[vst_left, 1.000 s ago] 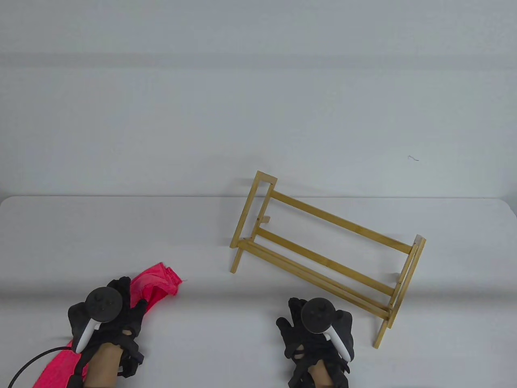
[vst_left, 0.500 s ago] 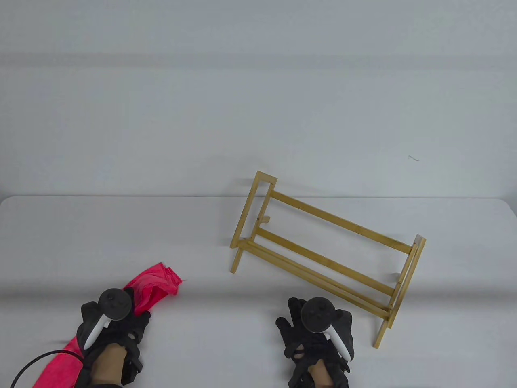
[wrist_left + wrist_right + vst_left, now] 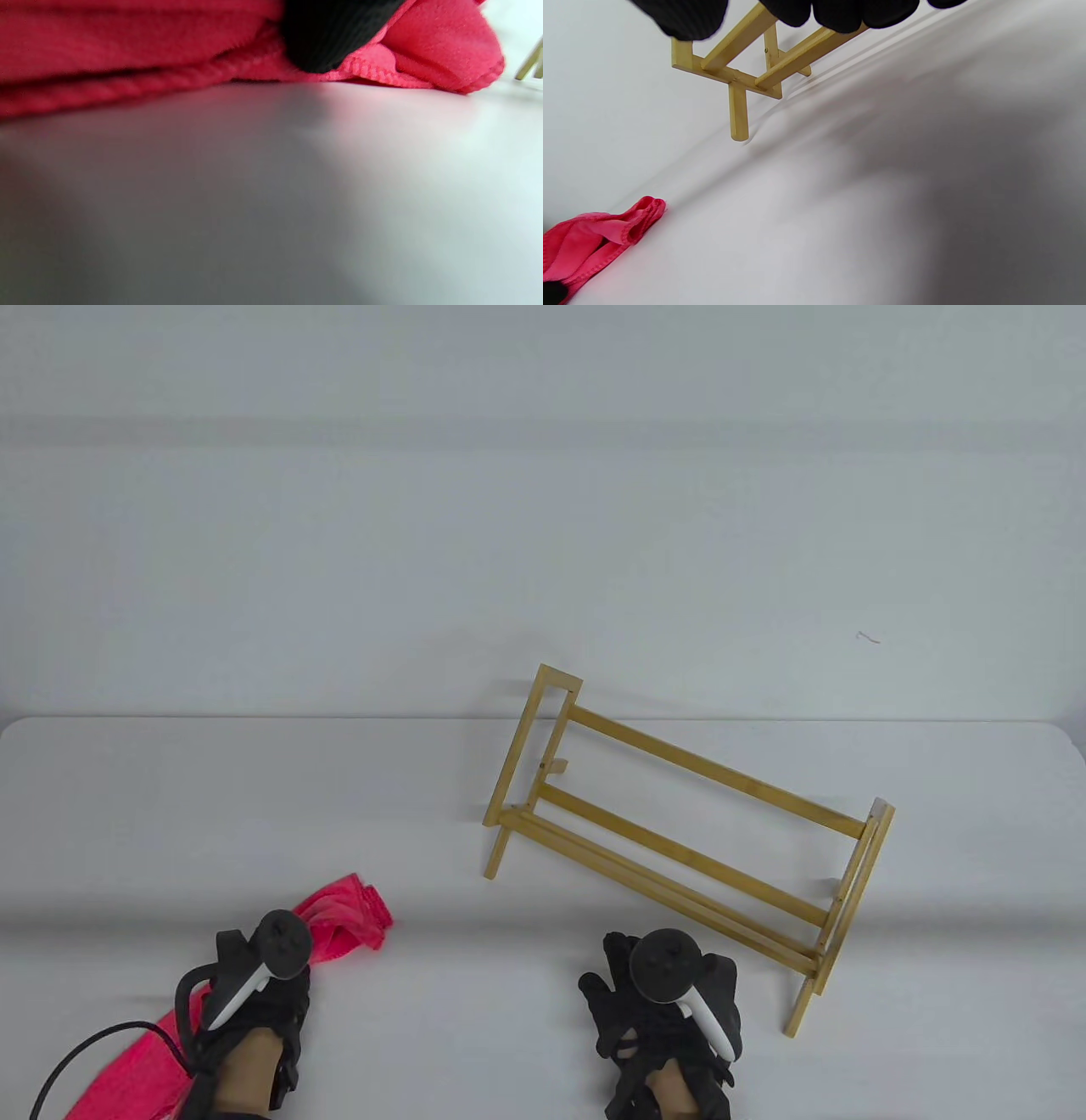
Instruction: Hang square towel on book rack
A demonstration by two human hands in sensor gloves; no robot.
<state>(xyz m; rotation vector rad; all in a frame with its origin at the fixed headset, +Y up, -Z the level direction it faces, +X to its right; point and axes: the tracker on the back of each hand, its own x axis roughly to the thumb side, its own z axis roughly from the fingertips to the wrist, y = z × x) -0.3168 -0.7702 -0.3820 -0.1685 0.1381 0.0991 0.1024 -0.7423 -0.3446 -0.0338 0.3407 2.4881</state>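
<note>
— Where is the red towel (image 3: 344,920)?
— On the table (image 3: 424,814), at 8 o'clock from the wooden rack (image 3: 687,836). The left hand (image 3: 254,993) grips it.
— And the right hand (image 3: 666,1001)?
— It rests flat, fingers loose, holding nothing, just by the rack's near leg.

We see a big white table (image 3: 254,797) with soft rounded corners at the back, and long gray shadows lie across its front part. Behind it stands a plain pale wall (image 3: 543,475) with a few faint stripes going from side to side. On that wall, off to the right, we can spot one tiny dark squiggle (image 3: 867,637), maybe a bit of thread or a scratch, too small to tell.
</note>
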